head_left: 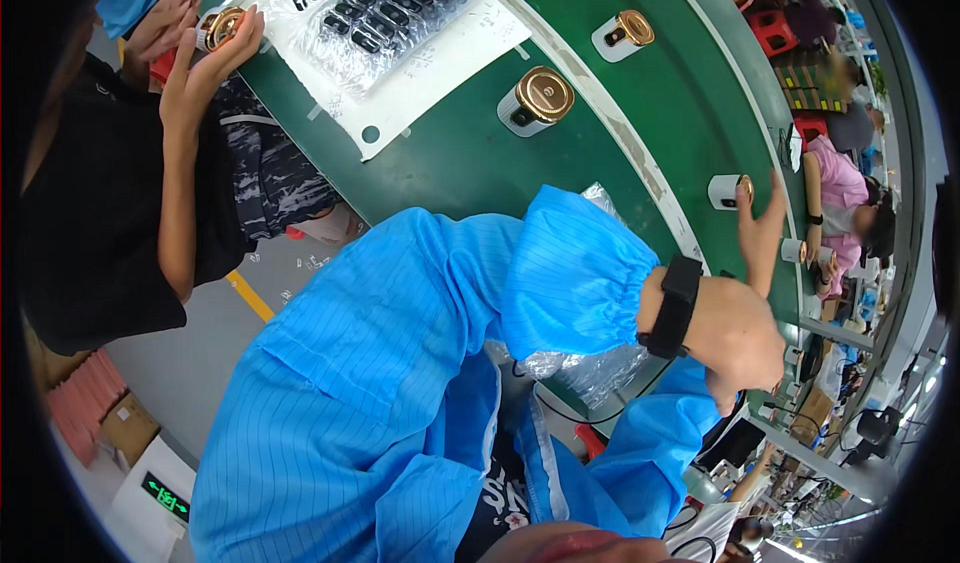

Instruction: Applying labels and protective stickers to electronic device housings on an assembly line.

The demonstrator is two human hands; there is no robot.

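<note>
My left hand (738, 338), with a black band on its wrist, is closed in front of me, fingers curled. What it holds, if anything, is hidden. Past it reaches my right hand (762, 231), its forearm partly covered by the left one. Its fingers are apart beside a white canister with a gold lid (727, 192); I cannot tell whether they touch it. Two like it, a larger canister (537, 101) and another canister (622, 36), stand farther off on the green bench.
A white sheet (430, 88) carries a bubble-wrapped tray of small black parts (395, 8). Clear plastic wrap (600, 373) lies under my left arm. At left a person in black handles a gold-and-white piece (220, 29). A pale rail (640, 153) runs along the bench.
</note>
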